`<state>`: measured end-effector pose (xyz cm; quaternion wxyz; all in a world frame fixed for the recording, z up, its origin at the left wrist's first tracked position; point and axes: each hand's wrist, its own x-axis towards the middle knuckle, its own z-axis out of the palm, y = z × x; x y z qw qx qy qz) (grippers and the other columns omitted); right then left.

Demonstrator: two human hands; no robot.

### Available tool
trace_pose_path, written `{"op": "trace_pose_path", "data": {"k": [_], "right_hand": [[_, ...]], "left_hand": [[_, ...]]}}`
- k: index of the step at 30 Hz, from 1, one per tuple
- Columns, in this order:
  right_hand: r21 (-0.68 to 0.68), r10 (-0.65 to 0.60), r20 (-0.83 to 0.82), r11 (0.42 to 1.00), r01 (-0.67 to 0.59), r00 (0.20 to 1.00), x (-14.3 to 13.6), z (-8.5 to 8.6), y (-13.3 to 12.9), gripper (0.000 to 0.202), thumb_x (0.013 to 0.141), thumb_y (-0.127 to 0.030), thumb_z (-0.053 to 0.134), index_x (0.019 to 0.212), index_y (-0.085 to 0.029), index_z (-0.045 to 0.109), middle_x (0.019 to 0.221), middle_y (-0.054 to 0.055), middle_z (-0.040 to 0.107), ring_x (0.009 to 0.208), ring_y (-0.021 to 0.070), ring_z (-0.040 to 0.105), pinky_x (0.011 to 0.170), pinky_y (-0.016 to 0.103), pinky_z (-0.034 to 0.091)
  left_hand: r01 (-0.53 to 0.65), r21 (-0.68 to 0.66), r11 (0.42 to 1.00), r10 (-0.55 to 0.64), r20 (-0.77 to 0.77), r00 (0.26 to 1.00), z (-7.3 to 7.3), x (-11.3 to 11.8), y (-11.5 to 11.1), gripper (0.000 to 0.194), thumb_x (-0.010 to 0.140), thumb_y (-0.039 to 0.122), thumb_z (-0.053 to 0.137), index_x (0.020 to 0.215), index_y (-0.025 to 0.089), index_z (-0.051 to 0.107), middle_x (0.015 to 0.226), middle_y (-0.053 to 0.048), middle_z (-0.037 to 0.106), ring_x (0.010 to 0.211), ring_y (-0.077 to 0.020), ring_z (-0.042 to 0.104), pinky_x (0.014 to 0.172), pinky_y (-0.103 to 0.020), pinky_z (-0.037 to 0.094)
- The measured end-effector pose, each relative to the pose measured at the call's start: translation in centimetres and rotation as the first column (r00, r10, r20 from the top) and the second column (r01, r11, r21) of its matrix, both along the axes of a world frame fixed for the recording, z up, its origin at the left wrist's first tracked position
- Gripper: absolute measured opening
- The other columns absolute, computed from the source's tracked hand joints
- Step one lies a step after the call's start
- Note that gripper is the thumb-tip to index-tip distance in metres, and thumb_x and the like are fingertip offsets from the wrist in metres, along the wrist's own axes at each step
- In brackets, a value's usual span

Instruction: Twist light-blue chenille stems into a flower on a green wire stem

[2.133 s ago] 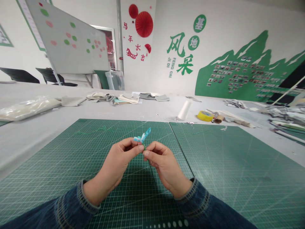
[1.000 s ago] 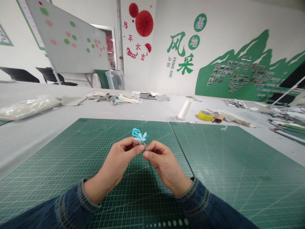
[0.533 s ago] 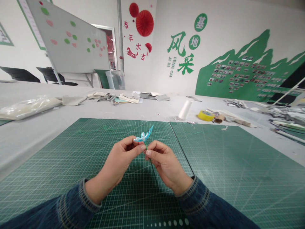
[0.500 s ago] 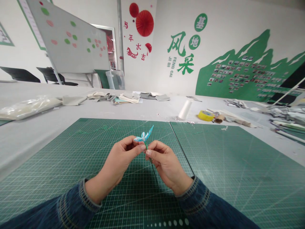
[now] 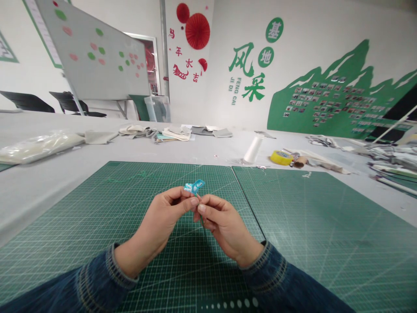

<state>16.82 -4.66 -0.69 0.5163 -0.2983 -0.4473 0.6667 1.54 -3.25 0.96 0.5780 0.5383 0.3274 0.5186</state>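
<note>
A clear bag [image 5: 39,147] lies by the left edge of the desk [image 5: 137,150]. Next comes the left mat [image 5: 97,208], and above it the left hand [image 5: 163,217] is seen with thumb and forefinger pinched on the stem [image 5: 201,221], just under the blue flower [image 5: 197,186]. The flower is held up off the mat, beyond the fingertips and toward the desk's far edge — nearer to the left hand than to the right hand [image 5: 224,221]. The stem's long axis runs down from the flower between the hands, tilted slightly rightward, and is pinched by the right hand's fingertips too, close beside the left's. Farther right, the cone [image 5: 253,149] and tape [image 5: 280,158] are set behind the mats.
</note>
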Motion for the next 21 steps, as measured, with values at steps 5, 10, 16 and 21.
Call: {"op": "trace_pose_path", "data": {"k": [5, 10, 16, 21], "right_hand": [[0.001, 0.012, -0.020, 1.000, -0.012, 1.000, 0.24, 0.01, 0.06, 0.014, 0.077, -0.028, 0.076, 0.072, -0.019, 0.067, 0.064, 0.000, 0.063, 0.053, 0.0094, 0.034, 0.051, 0.028, 0.016], [0.030, -0.071, -0.005, 0.997, 0.071, 0.997, 0.28, -0.17, 0.18, 0.015, 0.075, -0.024, 0.078, 0.068, -0.020, 0.065, 0.061, -0.002, 0.060, 0.057, 0.0111, 0.036, 0.054, 0.028, 0.021], [0.072, -0.101, 0.038, 0.993, 0.098, 0.994, 0.16, -0.42, 0.12, 0.013, 0.077, -0.024, 0.076, 0.069, -0.020, 0.066, 0.063, -0.002, 0.059, 0.058, 0.0115, 0.036, 0.055, 0.028, 0.023], [0.025, -0.073, 0.019, 0.997, 0.072, 0.997, 0.08, -0.13, -0.03, 0.015, 0.074, -0.024, 0.078, 0.069, -0.019, 0.064, 0.062, -0.003, 0.060, 0.053, 0.0094, 0.033, 0.052, 0.027, 0.019]], "left_hand": [[0.001, -0.004, 1.000, -0.001, 0.002, 1.000, 0.01, 0.09, -0.10, 0.011, 0.078, 0.024, 0.074, 0.070, 0.018, 0.071, 0.067, -0.001, 0.068, 0.065, -0.0154, 0.060, 0.070, -0.030, 0.049], [-0.057, -0.040, 0.998, 0.057, 0.004, 0.998, -0.01, 0.41, -0.04, 0.009, 0.073, 0.026, 0.078, 0.073, 0.017, 0.073, 0.073, -0.002, 0.070, 0.075, -0.0175, 0.061, 0.076, -0.032, 0.049], [-0.064, -0.057, 0.996, 0.065, 0.012, 0.998, -0.36, 0.28, 0.12, 0.011, 0.071, 0.023, 0.080, 0.073, 0.017, 0.072, 0.072, -0.001, 0.069, 0.070, -0.0143, 0.059, 0.072, -0.028, 0.048], [-0.043, -0.006, 0.999, 0.043, -0.007, 0.999, -0.47, -0.03, 0.17, 0.008, 0.076, 0.023, 0.078, 0.073, 0.018, 0.072, 0.072, 0.000, 0.067, 0.072, -0.0136, 0.058, 0.072, -0.026, 0.047]]}}
